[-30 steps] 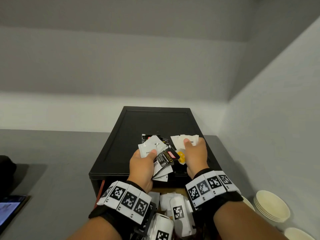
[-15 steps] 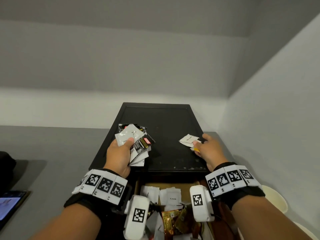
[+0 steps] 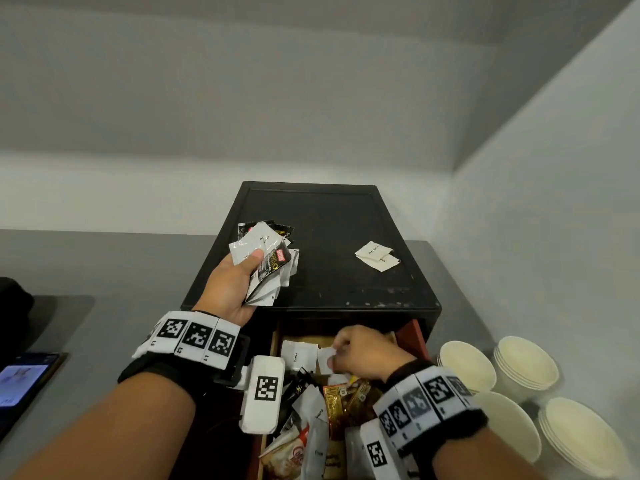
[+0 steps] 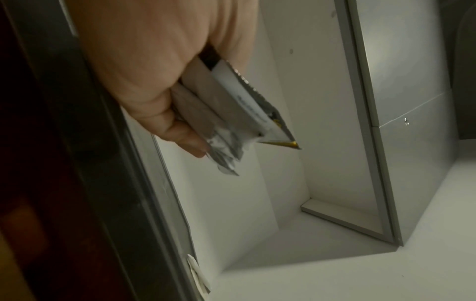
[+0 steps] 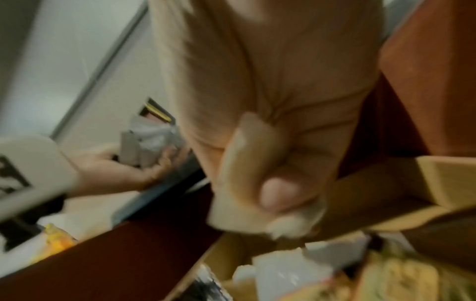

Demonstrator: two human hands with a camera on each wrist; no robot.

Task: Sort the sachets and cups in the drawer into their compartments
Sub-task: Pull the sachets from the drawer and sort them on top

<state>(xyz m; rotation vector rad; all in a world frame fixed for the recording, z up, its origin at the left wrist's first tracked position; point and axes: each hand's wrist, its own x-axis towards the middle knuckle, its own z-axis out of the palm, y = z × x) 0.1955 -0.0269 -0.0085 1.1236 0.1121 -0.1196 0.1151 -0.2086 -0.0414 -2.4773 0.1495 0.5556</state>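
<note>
Open drawer (image 3: 277, 344) nearest the viewer: red-brown walls, tan cardboard dividers inside. It holds a loose heap of sachets (image 3: 322, 420): white ones with small print, gold foil ones, black sticks, one orange-and-white packet. Too jumbled for a count.

Right hand (image 3: 363, 351) down in the back of the drawer, fingers (image 5: 275, 193) curled, thumb pinching a white sachet (image 3: 325, 360). The wrist view is blurred but shows the pale packet clamped under the thumb. One more white sachet (image 3: 298, 355), printed "Coffee", stands just beside it to the left.

Left hand (image 3: 230, 289) raised over the front left corner of the black cabinet (image 3: 329, 216), fingers and thumb clenched around a fanned bundle of sachets (image 3: 266, 261): white, silver, black with a red logo. Number in the bundle cannot be told.

On the cabinet's black recessed top, toward the right, a pair of white sachets (image 3: 377, 254) lie overlapping, well apart from the left hand.

The cabinet sits on a grey surface (image 3: 121, 265) in a corner of pale grey walls. To the right of the drawer, four stacks of cream paper cups (image 3: 526, 362), mouths facing up. Far left, a lit phone screen (image 3: 20, 379) and a black object at the frame edge.
</note>
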